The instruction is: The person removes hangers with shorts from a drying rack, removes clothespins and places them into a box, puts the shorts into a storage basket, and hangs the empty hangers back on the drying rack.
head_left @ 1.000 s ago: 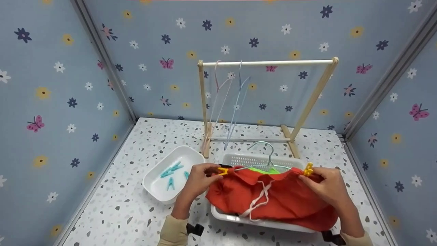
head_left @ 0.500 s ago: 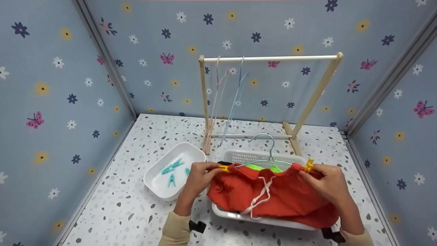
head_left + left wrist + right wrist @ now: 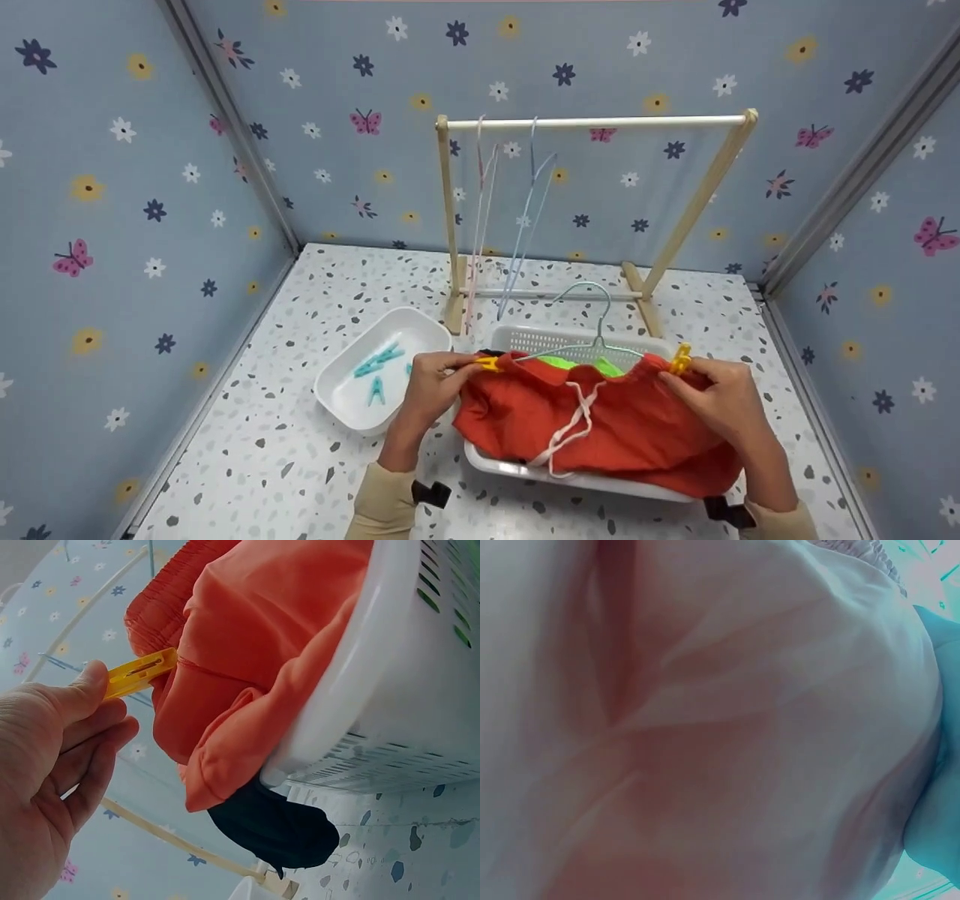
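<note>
My left hand (image 3: 433, 382) pinches yellow peg (image 3: 489, 364) at left end of orange shorts (image 3: 600, 427). My right hand (image 3: 716, 401) grips shorts beside second yellow peg (image 3: 681, 358). Shorts drape over white basket (image 3: 577, 341), on hanger (image 3: 592, 330).

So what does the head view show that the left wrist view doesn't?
Only the head view shows the wooden rack with thin hangers, the small tray of blue pegs, the right hand pinching a second yellow peg, and the wire hanger. Only the left wrist view shows a dark cloth under the basket's rim. Both show the left hand pinching a yellow peg on the orange shorts over the white basket.
</note>
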A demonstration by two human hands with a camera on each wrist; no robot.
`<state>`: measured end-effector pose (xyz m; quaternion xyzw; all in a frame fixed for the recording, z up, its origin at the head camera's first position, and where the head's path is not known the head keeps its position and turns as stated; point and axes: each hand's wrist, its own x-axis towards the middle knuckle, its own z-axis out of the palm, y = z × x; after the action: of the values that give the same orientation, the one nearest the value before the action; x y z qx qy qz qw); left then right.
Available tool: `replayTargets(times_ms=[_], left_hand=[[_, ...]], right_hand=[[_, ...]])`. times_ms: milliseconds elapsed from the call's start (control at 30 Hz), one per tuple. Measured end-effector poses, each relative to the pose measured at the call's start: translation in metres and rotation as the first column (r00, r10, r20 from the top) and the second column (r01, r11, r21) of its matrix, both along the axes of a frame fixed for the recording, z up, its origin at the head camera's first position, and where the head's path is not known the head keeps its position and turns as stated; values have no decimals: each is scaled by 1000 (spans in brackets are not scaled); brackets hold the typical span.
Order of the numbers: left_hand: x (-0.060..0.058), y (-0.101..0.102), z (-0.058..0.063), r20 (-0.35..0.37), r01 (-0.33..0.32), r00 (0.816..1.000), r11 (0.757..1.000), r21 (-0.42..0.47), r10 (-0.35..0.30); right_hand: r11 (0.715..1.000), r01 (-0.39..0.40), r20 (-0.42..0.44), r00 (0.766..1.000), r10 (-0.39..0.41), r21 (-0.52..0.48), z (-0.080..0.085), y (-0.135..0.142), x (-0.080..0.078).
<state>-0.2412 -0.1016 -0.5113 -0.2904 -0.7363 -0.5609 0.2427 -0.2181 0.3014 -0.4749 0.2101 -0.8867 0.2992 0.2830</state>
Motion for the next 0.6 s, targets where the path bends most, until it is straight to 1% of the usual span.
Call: replayTargets(times_ms=[167,367,467,600], left_hand=[[1,-4,0,-9,-12,1000,999,30,12],[8,-12,3,5,8,1000,997,83,-8],[10,-17,6,13,19,1000,994,103,-21],[10,-25,9,-6,-33,999,995,98,34]], right_hand=[[1000,0,-7,1000,0,-24,-2,1,0],[999,30,10,1000,-30,-42,-4,2,4],[998,35,-7,999,-35,-46,-4,2,4],[998,45,-52,998,-47,-39,-4,5,1]])
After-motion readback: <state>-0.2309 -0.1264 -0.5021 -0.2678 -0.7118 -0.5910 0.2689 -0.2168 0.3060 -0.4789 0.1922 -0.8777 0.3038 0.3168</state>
